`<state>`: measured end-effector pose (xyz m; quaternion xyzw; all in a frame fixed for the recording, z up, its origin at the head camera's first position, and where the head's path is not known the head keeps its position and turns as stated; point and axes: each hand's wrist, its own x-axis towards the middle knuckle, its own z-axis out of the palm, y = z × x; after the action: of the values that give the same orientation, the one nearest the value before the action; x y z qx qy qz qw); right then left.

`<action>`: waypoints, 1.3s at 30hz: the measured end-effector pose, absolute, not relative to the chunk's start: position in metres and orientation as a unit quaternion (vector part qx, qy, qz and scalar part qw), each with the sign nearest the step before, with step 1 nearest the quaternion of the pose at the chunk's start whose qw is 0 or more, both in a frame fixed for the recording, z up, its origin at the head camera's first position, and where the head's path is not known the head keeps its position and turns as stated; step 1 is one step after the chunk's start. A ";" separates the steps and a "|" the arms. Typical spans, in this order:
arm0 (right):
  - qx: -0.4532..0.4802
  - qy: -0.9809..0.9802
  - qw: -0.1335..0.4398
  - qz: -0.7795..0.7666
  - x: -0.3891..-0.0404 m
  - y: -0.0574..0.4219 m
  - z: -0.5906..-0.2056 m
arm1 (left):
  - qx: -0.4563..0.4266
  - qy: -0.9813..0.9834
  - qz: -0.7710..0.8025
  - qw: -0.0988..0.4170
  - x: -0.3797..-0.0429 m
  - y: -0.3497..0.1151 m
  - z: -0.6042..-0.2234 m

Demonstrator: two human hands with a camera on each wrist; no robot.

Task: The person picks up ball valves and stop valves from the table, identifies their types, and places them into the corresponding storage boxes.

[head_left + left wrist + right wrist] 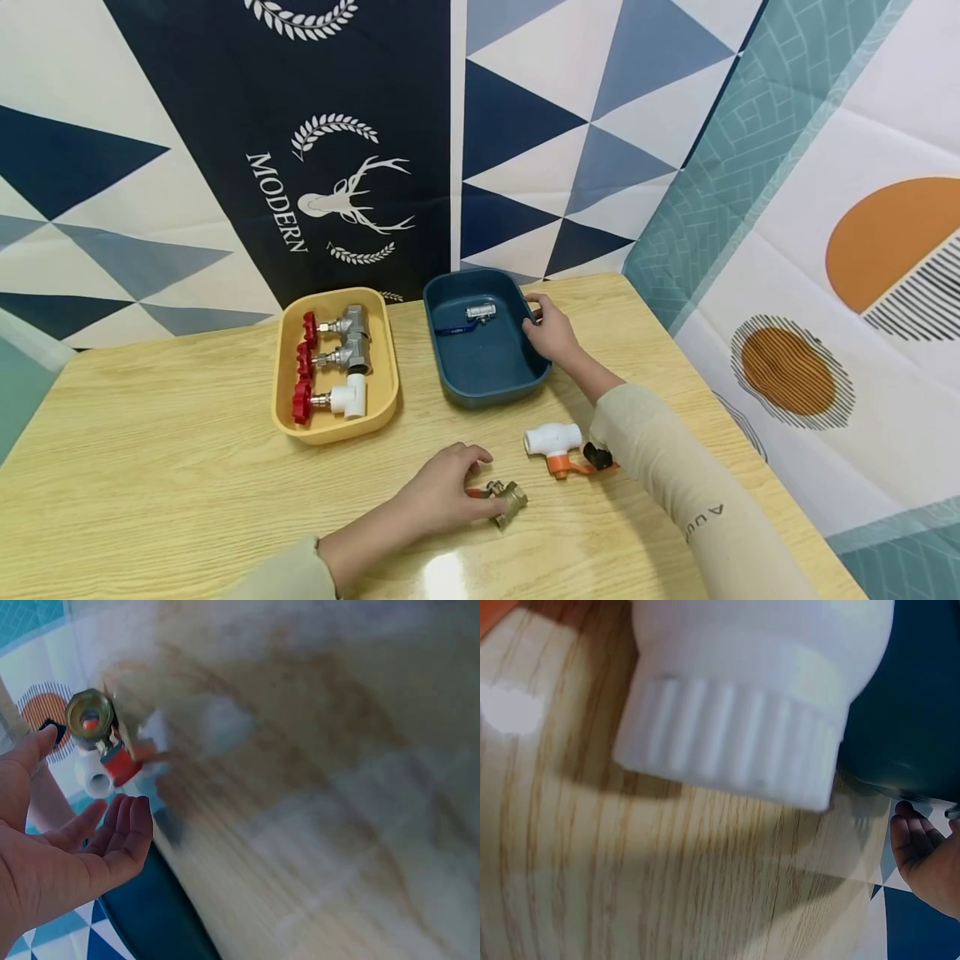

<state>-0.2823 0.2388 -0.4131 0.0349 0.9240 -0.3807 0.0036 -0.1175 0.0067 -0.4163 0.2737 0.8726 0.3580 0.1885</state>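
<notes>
My left hand [450,492] reaches around a brass ball valve [512,502] with a red handle, thumb and fingers spread on either side. In the left wrist view the fingers of that hand are loosely bent, with a gap between the fingertips and the brass valve [91,716]. My right hand [553,332] grips the right rim of a dark blue bin [487,392], thumb over the inner side and fingers outside. Inside that bin lies a silver ball valve [480,312] with a blue lever.
A white plastic ball valve [553,438] with an orange handle lies below my right forearm, beside a small black piece [597,455]. Left of the blue bin stands a yellow bin [386,375] with several red-handled valves [348,354]. Patterned cloth [540,167] hangs behind the wooden table [150,467].
</notes>
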 end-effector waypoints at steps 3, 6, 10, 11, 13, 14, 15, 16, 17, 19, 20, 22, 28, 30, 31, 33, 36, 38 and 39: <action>0.034 0.925 0.004 -0.379 -0.283 0.239 -0.413 | 0.272 0.874 0.354 0.192 -0.116 0.009 -0.417; 0.039 0.924 0.005 -0.380 -0.283 0.239 -0.413 | 0.273 0.874 0.351 0.195 -0.114 0.012 -0.418; 0.039 0.925 0.004 -0.378 -0.284 0.238 -0.412 | 0.272 0.877 0.347 0.194 -0.112 0.016 -0.419; 0.038 0.925 0.004 -0.378 -0.285 0.238 -0.412 | 0.271 0.879 0.342 0.189 -0.111 0.017 -0.419; 0.036 0.925 0.002 -0.377 -0.286 0.238 -0.411 | 0.273 0.886 0.329 0.178 -0.111 0.019 -0.420; 0.035 0.925 0.002 -0.378 -0.287 0.238 -0.410 | 0.276 0.890 0.321 0.171 -0.111 0.020 -0.420; 0.034 0.925 0.002 -0.378 -0.287 0.238 -0.410 | 0.278 0.894 0.312 0.165 -0.110 0.021 -0.420; 0.033 0.925 0.003 -0.379 -0.288 0.238 -0.410 | 0.280 0.897 0.304 0.159 -0.110 0.022 -0.420; 0.032 0.925 0.003 -0.379 -0.288 0.238 -0.410 | 0.282 0.899 0.297 0.155 -0.110 0.023 -0.420; 0.032 0.924 0.004 -0.381 -0.288 0.237 -0.410 | 0.287 0.903 0.283 0.151 -0.109 0.024 -0.419; 0.033 0.924 0.004 -0.381 -0.288 0.237 -0.410 | 0.288 0.904 0.277 0.150 -0.108 0.025 -0.418; 0.033 0.924 0.003 -0.380 -0.287 0.237 -0.410 | 0.288 0.908 0.265 0.150 -0.107 0.025 -0.416; 0.036 0.924 0.001 -0.382 -0.287 0.238 -0.412 | 0.283 0.915 0.240 0.156 -0.102 0.027 -0.413; 0.036 0.923 0.001 -0.382 -0.286 0.238 -0.413 | 0.284 0.916 0.236 0.155 -0.100 0.027 -0.413; 0.036 0.924 0.002 -0.382 -0.286 0.239 -0.413 | 0.285 0.917 0.234 0.154 -0.099 0.028 -0.413; 0.036 0.924 0.006 -0.381 -0.285 0.239 -0.414 | 0.288 0.917 0.230 0.151 -0.098 0.028 -0.413; 0.036 0.923 0.007 -0.382 -0.285 0.239 -0.415 | 0.294 0.919 0.222 0.143 -0.097 0.027 -0.414; 0.034 0.924 0.006 -0.382 -0.285 0.240 -0.415 | 0.295 0.919 0.221 0.142 -0.097 0.026 -0.414; 0.034 0.923 0.005 -0.382 -0.285 0.240 -0.415 | 0.295 0.919 0.222 0.141 -0.097 0.026 -0.415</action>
<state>-0.2846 0.2395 -0.4155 0.0341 0.9234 -0.3824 0.0048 -0.0972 0.0257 -0.4147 0.2950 0.9185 0.2222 0.1412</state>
